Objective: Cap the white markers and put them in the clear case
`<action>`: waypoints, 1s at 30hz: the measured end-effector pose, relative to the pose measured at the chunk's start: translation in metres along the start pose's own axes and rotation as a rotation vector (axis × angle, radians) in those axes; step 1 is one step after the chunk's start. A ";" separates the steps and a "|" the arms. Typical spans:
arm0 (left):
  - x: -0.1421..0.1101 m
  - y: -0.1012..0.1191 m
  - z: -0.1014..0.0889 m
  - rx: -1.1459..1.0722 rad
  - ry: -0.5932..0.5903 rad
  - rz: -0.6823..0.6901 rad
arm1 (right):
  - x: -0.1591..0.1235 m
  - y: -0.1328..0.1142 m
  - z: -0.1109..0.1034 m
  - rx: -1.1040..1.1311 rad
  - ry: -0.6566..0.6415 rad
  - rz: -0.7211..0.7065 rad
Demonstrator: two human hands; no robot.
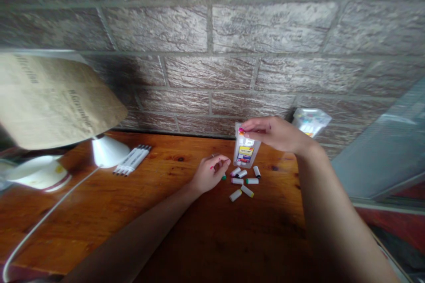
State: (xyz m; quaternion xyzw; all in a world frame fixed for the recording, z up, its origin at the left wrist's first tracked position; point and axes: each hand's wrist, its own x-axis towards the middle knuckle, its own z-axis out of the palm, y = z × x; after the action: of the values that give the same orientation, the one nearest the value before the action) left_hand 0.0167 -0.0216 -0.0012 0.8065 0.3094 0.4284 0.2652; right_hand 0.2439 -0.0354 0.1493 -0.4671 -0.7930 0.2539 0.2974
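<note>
Grey-brown brick wall (186, 31) fills the background, and below it runs a glossy wooden bench (186, 234) with a few dark knots. Reading left to right, with the clear box as the centre of the dial and twelve towards the wall, a lampshade (56, 97) with printed lettering sits between nine and ten o'clock, above a white lamp base (108, 152). Just under nine o'clock is a white cup (40, 174) with a yellow spot, and a white cord (49, 214) curves from the lamp base down to the near left edge of view. At nine o'clock a row of white markers (133, 160) with dark ends lies side by side, just beside the base. Near the box at eight o'clock, the left hand (206, 173) has its fingers curled, a pink mark on its skin and a green end showing beneath the fingertips; whether it grips that piece I cannot tell. The clear box (245, 154), with its yellow and blue label, stands upright near the wall. At six o'clock seven short white pieces (237, 181) with coloured ends lie scattered. The right hand (279, 133) reaches in from two o'clock, fingertips at the box's top by small pink and orange bits; blur hides whether they are clamped. Between two and three o'clock is a second clear container (311, 120), partly behind that hand.
</note>
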 end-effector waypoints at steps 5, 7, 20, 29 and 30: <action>0.000 0.000 0.000 -0.004 -0.002 0.006 | 0.000 -0.001 -0.001 -0.108 0.024 -0.014; 0.000 -0.001 0.001 -0.008 0.000 -0.002 | 0.000 -0.003 0.000 -0.170 0.043 -0.008; 0.000 0.000 0.001 -0.019 -0.003 0.001 | 0.006 -0.010 0.011 -0.332 0.063 0.009; 0.000 0.000 0.001 -0.012 -0.001 0.017 | 0.008 -0.006 0.013 -0.389 0.126 -0.014; 0.000 0.000 0.001 -0.012 -0.001 0.017 | 0.008 -0.006 0.013 -0.393 0.135 -0.022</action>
State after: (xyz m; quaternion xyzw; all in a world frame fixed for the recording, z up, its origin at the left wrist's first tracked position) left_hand 0.0178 -0.0215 -0.0017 0.8077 0.2996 0.4322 0.2665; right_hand 0.2276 -0.0321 0.1460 -0.5232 -0.8107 0.0591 0.2560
